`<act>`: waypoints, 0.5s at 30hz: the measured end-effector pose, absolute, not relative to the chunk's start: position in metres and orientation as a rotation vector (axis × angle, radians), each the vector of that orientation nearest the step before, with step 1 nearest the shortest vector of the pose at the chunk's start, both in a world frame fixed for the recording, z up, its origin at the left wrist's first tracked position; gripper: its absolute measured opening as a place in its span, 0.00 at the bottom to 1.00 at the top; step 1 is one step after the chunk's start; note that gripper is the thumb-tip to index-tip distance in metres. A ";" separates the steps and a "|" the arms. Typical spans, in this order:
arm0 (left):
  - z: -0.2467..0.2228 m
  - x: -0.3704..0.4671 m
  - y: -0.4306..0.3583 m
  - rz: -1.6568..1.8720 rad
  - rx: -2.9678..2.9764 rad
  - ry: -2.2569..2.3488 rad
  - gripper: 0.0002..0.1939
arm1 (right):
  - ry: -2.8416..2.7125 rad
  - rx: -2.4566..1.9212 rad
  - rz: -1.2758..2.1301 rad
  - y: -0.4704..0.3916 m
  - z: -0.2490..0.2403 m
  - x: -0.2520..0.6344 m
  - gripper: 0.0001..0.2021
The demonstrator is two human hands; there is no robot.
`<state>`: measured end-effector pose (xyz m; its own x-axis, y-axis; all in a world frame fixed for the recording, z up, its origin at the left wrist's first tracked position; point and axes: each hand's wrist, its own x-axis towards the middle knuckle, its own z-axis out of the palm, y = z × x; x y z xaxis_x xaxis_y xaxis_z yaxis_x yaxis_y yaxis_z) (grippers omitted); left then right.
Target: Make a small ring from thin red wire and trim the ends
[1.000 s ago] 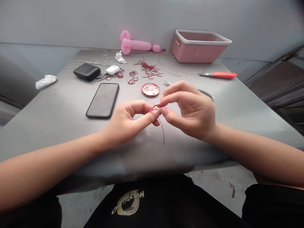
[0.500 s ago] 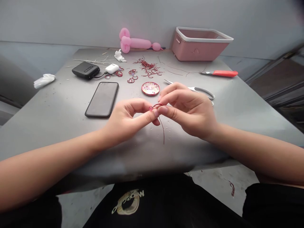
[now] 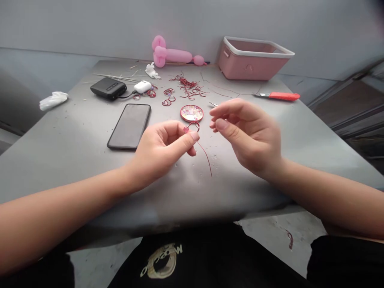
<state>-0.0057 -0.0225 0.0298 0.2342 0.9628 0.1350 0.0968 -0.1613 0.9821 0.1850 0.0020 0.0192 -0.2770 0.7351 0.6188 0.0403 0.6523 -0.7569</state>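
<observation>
Between its thumb and fingers, my left hand (image 3: 163,150) pinches a small red cord ring (image 3: 196,125) with a pink bead (image 3: 186,129) on it. A thin loose end of red cord (image 3: 207,156) hangs from the pinch over the table. To the right, my right hand (image 3: 252,138) is raised apart from the ring, fingers curved, with a gap between thumb and fingertips and nothing visible in them. Just beyond the ring sits a round red-rimmed dish (image 3: 192,113) of pale and pink beads.
A phone (image 3: 129,126), a black power bank (image 3: 108,88) and a white case (image 3: 142,87) lie left. Behind are red cord scraps (image 3: 189,86), finished rings (image 3: 169,101), a pink balloon (image 3: 177,55) and a pink bin (image 3: 255,64). A red-handled cutter (image 3: 283,96) lies right; my right hand mostly hides scissors (image 3: 213,104).
My right hand has let go of the cord ring and moved right. My left hand still holds the ring, which now shows more fully.
</observation>
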 end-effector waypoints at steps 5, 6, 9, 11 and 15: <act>0.028 -0.004 -0.027 1.189 1.913 1.163 0.10 | -1.936 -0.518 0.207 0.000 0.017 0.181 0.05; 0.028 -0.004 -0.028 1.199 1.986 1.177 0.10 | -1.941 -0.472 0.128 -0.001 0.016 0.180 0.06; 0.026 -0.004 -0.030 1.212 2.128 1.202 0.08 | -1.955 -0.404 0.043 -0.002 0.015 0.178 0.09; 0.026 -0.003 -0.031 1.213 2.213 1.216 0.08 | -1.992 -0.416 0.090 -0.002 0.016 0.179 0.08; 0.028 -0.002 -0.032 1.168 2.213 1.218 0.09 | -2.036 -0.446 0.094 -0.002 0.018 0.181 0.06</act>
<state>-0.0023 -0.0316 0.0278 0.2879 0.8212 0.4927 0.5266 -0.5655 0.6347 0.1807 -0.0018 0.0181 -0.4247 0.3509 0.8346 0.2725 0.9286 -0.2517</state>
